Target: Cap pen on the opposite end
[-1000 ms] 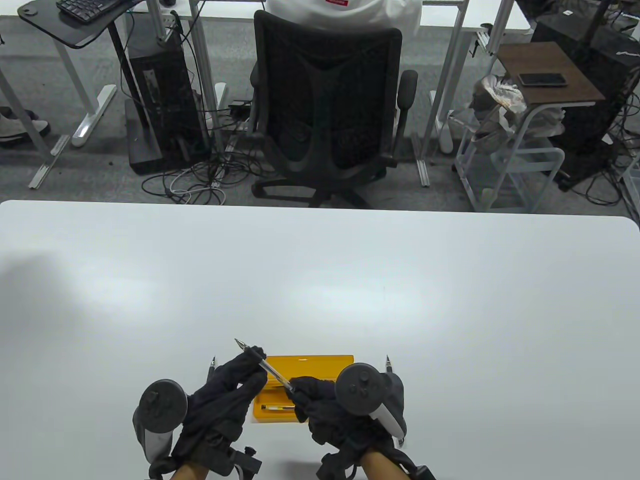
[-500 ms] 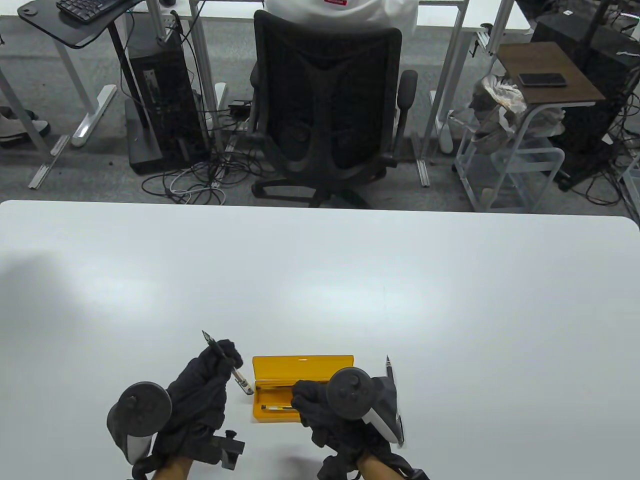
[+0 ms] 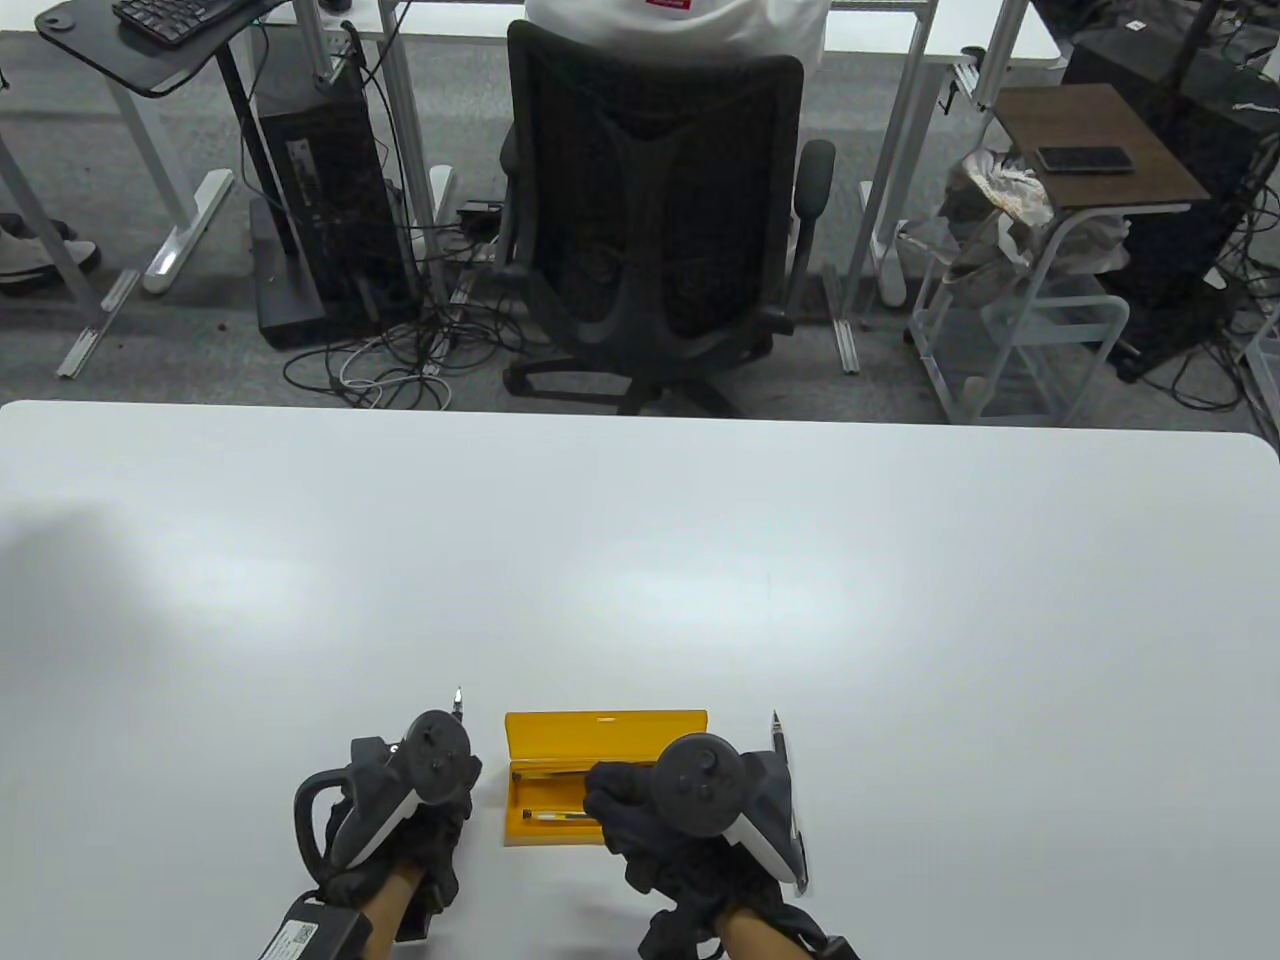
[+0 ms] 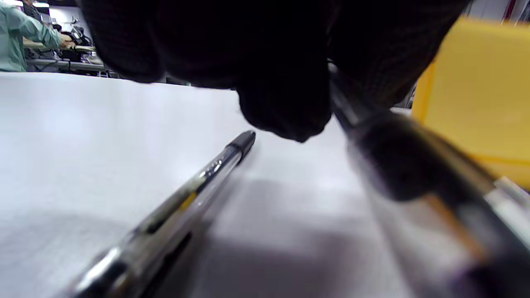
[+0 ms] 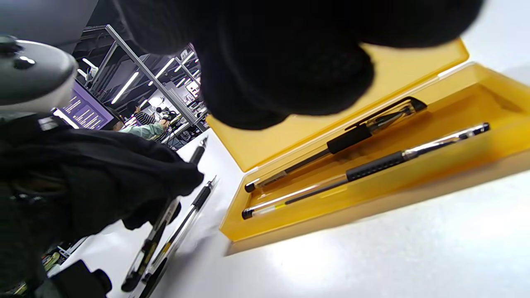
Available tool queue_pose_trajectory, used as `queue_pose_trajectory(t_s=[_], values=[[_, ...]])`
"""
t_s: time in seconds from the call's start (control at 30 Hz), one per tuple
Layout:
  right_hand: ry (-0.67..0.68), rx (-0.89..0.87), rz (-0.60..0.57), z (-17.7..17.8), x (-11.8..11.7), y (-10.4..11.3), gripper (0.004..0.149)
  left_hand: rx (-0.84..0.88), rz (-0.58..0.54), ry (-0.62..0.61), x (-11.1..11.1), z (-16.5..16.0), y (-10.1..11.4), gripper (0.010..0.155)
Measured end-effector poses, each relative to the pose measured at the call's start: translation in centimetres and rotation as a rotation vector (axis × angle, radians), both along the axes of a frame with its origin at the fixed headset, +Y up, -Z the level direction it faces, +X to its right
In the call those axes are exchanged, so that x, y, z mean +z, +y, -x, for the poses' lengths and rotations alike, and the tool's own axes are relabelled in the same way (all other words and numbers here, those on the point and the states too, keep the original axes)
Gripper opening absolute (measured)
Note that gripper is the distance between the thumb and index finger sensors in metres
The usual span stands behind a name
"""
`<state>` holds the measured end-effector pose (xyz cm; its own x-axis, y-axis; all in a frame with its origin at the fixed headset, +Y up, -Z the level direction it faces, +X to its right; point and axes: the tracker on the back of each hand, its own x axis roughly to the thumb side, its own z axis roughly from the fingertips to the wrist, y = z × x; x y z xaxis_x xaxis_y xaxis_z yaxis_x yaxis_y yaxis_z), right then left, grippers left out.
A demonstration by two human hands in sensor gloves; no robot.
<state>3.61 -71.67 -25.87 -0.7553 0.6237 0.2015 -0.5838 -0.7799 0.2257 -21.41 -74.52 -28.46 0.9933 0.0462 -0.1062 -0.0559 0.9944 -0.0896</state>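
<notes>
My left hand [image 3: 440,830] lies palm down under its tracker, just left of the open yellow pen case [image 3: 600,722]. In the right wrist view its fingers [image 5: 165,178] grip a clear black pen [image 5: 159,229] low over the table. A second pen [image 5: 186,223] lies right beside it. The left wrist view shows the held pen [image 4: 414,178] blurred under my fingers [image 4: 285,103] and the lying pen [image 4: 186,198]. My right hand [image 3: 612,790] is curled over the case's right half. Its fingers [image 5: 290,74] are bunched, and what they hold is hidden. No loose cap shows.
The case [image 5: 434,62] holds two black pens [image 5: 352,138], [image 5: 372,165]. Another pen [image 3: 777,735] lies on the white table [image 3: 640,560] right of my right hand. A black office chair [image 3: 650,200] stands beyond the table's far edge.
My left hand took the pen away from my right hand to the left, then turned palm down and lowered it to the table beside the case. My right hand stayed over the case.
</notes>
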Motion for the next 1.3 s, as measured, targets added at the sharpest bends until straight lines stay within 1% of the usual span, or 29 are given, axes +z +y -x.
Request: queue_pose_trajectory(t_s=[0.13, 0.23, 0.37, 1.13, 1.23, 1.3], values=[[0.001, -0.008, 0.0, 0.0, -0.1, 0.0, 0.05, -0.107, 0.05, -0.021, -0.3, -1.0, -1.0, 0.053], [0.004, -0.005, -0.001, 0.0, -0.1, 0.0, 0.05, -0.115, 0.074, -0.028, -0.3, -1.3, -1.5, 0.054], [0.005, -0.01, -0.001, 0.0, -0.1, 0.0, 0.05, -0.174, 0.087, -0.039, -0.3, -1.7, -2.0, 0.055], [-0.011, 0.005, 0.002, -0.4, -0.2, 0.2, 0.05, -0.156, 0.119, -0.025, -0.2, -1.7, -1.8, 0.058], [-0.013, 0.008, 0.003, -0.5, -0.2, 0.2, 0.05, -0.144, 0.145, -0.014, -0.2, -1.6, -1.5, 0.061], [-0.021, 0.005, -0.006, -0.6, -0.2, 0.2, 0.05, -0.135, 0.121, -0.006, -0.1, -1.4, -0.8, 0.061]])
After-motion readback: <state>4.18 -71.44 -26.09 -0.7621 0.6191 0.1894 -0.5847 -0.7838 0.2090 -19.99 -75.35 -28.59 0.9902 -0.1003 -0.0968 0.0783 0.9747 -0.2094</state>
